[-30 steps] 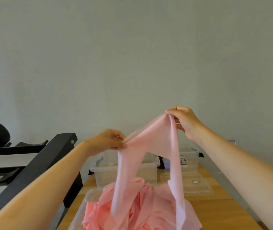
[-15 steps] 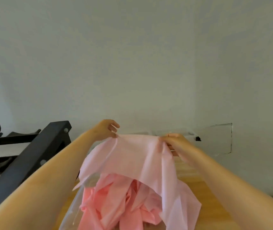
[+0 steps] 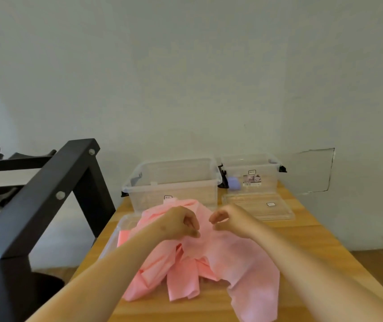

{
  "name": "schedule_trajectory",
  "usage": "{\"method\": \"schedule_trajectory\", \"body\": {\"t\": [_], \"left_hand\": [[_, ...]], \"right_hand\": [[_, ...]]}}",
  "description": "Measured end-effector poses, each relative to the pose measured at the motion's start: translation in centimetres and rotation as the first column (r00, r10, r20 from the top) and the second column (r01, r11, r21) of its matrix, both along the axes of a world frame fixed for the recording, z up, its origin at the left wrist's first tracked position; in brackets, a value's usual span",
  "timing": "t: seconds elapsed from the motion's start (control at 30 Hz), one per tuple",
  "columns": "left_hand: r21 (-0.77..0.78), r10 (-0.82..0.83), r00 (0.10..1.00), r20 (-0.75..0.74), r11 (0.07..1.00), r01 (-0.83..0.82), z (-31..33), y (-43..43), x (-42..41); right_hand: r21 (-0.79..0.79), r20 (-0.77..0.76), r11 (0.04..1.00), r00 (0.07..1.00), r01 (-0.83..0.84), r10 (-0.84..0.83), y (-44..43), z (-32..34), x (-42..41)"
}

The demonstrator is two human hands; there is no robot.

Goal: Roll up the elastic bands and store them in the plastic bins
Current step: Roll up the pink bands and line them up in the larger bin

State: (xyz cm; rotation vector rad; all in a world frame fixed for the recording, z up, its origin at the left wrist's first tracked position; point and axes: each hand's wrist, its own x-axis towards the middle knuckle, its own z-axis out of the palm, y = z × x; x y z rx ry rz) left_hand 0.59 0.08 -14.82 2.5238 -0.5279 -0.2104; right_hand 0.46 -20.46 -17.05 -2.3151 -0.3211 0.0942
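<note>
A heap of pink elastic bands (image 3: 220, 259) lies on the table (image 3: 302, 240), just in front of the empty clear bin (image 3: 174, 189). The left hand (image 3: 181, 223) pinches the top band. The right hand (image 3: 230, 218) is curled, and I cannot tell whether it grips anything. The step looks like singling out one band. The next move calls for finding an end and rolling.

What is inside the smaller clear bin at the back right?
Through the front wall of the smaller clear bin, a pale purple object shows near its left end; its shape is blurred. The label sticker hides whatever lies behind it.
</note>
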Motion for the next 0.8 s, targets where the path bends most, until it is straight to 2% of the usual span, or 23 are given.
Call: {"method": "schedule_trajectory", "body": {"t": [0.27,0.4,0.5,0.63,0.8], "left_hand": [[0.191,0.116,0.984,0.138,0.971,-0.141,-0.6,2.0,-2.3],[0.210,0.114,0.976,0.186,0.966,-0.153,-1.9,0.8,-3.1],[0.200,0.120,0.967,0.223,0.966,-0.166,-3.0,0.0,-3.3],[0.204,0.126,0.961,0.245,0.963,-0.178,-4.1,-0.8,-3.4],[0.127,0.212,0.938,0.275,0.959,-0.254,-3.6,-1.0,-3.1]], "right_hand": [[-0.288,-0.017,0.957,0.999,-0.035,0.032,2.7,-2.1,0.9],[-0.423,0.054,0.906,0.998,-0.015,0.042,3.2,-2.9,1.0],[-0.395,0.089,0.919,0.995,0.001,0.038,2.9,-3.3,1.1],[-0.230,0.130,0.973,0.991,0.003,0.028,2.2,-3.1,1.0],[-0.070,0.149,0.998,0.989,0.007,0.004,1.4,-1.2,0.9]]}}
